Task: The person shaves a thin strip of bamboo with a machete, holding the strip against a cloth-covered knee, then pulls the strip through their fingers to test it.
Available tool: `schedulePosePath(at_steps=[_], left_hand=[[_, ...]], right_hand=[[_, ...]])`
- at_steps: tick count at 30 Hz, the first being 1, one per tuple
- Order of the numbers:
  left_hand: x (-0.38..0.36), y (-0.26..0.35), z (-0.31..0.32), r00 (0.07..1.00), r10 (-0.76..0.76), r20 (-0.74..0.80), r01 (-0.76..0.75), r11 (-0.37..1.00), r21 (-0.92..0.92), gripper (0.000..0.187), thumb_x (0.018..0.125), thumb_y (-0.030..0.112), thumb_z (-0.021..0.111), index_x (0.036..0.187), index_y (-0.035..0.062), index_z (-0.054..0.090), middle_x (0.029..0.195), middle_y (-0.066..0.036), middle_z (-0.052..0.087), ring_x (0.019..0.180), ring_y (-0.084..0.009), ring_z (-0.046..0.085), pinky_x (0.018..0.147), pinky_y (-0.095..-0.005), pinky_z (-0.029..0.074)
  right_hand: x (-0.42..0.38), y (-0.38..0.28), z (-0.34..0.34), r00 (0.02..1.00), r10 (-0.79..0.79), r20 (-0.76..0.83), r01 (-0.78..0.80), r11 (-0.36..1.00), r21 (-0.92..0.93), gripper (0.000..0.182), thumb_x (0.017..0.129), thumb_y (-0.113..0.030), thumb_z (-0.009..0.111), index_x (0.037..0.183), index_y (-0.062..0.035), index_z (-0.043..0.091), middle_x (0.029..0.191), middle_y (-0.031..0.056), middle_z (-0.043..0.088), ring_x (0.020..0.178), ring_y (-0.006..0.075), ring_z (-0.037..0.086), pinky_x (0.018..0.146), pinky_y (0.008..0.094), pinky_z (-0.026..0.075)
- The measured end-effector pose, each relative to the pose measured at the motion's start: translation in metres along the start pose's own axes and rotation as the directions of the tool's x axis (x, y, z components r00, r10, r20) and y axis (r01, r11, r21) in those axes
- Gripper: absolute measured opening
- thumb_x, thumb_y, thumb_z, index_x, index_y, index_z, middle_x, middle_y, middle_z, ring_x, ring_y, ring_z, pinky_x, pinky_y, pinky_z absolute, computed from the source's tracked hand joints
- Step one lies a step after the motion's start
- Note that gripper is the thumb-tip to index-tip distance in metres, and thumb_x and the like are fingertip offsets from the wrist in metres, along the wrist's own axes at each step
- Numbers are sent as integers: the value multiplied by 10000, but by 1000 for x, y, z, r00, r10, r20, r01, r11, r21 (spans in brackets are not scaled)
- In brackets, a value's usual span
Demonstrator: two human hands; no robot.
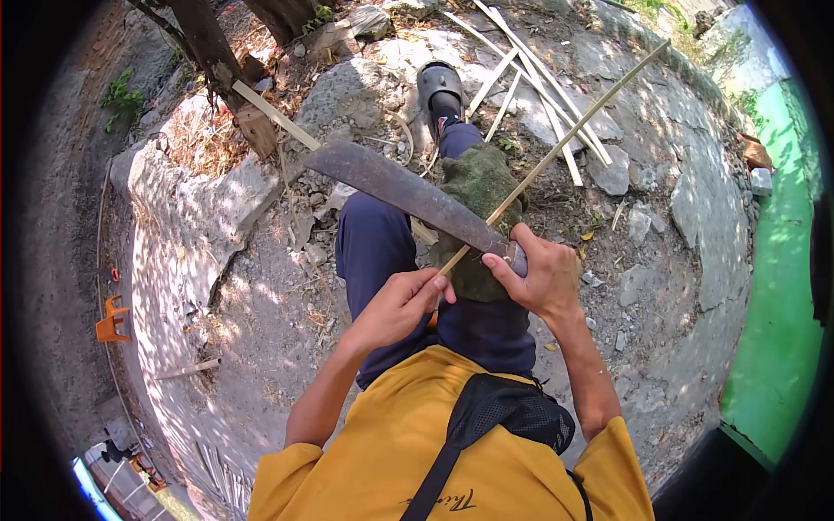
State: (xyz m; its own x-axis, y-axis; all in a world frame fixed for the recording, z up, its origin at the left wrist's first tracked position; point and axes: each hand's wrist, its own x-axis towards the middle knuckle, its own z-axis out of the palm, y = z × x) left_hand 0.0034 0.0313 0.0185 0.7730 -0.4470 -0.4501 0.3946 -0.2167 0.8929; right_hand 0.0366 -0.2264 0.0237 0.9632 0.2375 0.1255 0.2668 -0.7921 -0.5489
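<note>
My right hand (pixel 546 271) is closed around the handle of a machete (pixel 391 189), whose broad dark blade points to the upper left. A long thin bamboo strip (pixel 569 141) runs from my left hand (pixel 407 304) up to the far right, crossing the blade close to its handle. My left fingers pinch the strip's near end. A worn green cloth (pixel 483 178) covers part of my leg beneath the blade and strip. Another pale strip (pixel 278 115) reaches out past the blade's tip; the blade hides part of it.
Several split bamboo strips (pixel 547 87) lie on broken, stony ground beyond my shod foot (pixel 441 87). A tree trunk (pixel 208 43) stands at the upper left. A green wall (pixel 773 330) borders the right. An orange chair (pixel 112 319) is at the far left.
</note>
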Motion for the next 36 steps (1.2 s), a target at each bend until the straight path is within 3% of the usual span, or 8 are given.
schedulePosePath(at_steps=[2,4,8,20,23,25,28,36], left_hand=[[9,2,14,990,119,-70,-106,980,170,277,1127,226,524,1036,17,681,686,-71,605,569,-199,598,548,-397,476],[17,7,28,879,379,-288,-205,847,490,162,1075,136,556,1027,20,658,771,-187,706,673,-388,717,622,-503,547],[19,16,38,875,363,-320,-140,823,551,93,1033,84,577,1005,16,633,873,-234,733,788,-473,706,672,-560,562],[18,13,52,819,449,-356,-79,704,706,97,1026,105,617,1072,24,590,835,-198,723,670,-439,704,556,-538,555],[20,17,48,839,405,-364,-76,749,659,112,1050,120,591,1017,16,618,811,-205,711,673,-431,697,577,-506,543],[20,30,37,969,141,-203,-89,965,245,224,1115,145,532,988,-1,645,693,-102,637,546,-202,627,523,-368,472],[31,29,31,994,43,-103,-46,999,-28,326,1140,180,502,918,-10,648,651,-30,545,573,-84,494,521,-304,400],[36,20,45,925,265,-271,-233,962,144,338,1131,169,513,879,-15,642,619,-34,525,544,-94,471,502,-324,368]], right_hand=[[-1,0,0,1000,-10,0,10,1000,-6,567,911,-625,744,845,-85,586,666,123,664,575,358,673,509,466,467],[-1,-1,1,1000,-19,-6,19,1000,-11,568,912,-625,743,843,-84,584,663,125,660,573,358,671,508,466,465],[-3,4,4,999,-23,-32,23,1000,-9,575,905,-631,746,835,-85,580,657,122,652,570,355,669,502,463,460],[-3,12,8,997,-55,-53,56,998,15,574,877,-627,772,826,-88,579,655,119,645,569,346,669,496,449,464],[-3,14,10,997,-53,-51,53,998,17,572,875,-626,772,827,-89,583,658,121,650,572,350,671,499,454,466],[-2,15,9,997,-58,-54,59,998,16,568,875,-624,771,829,-89,586,660,122,653,573,352,673,501,456,468],[0,13,5,997,-76,-20,76,997,18,556,877,-615,768,842,-88,596,669,130,663,580,358,677,511,462,473],[5,3,-10,994,-32,103,33,999,-12,530,903,-601,752,886,-91,608,689,159,692,609,374,701,535,467,505]])
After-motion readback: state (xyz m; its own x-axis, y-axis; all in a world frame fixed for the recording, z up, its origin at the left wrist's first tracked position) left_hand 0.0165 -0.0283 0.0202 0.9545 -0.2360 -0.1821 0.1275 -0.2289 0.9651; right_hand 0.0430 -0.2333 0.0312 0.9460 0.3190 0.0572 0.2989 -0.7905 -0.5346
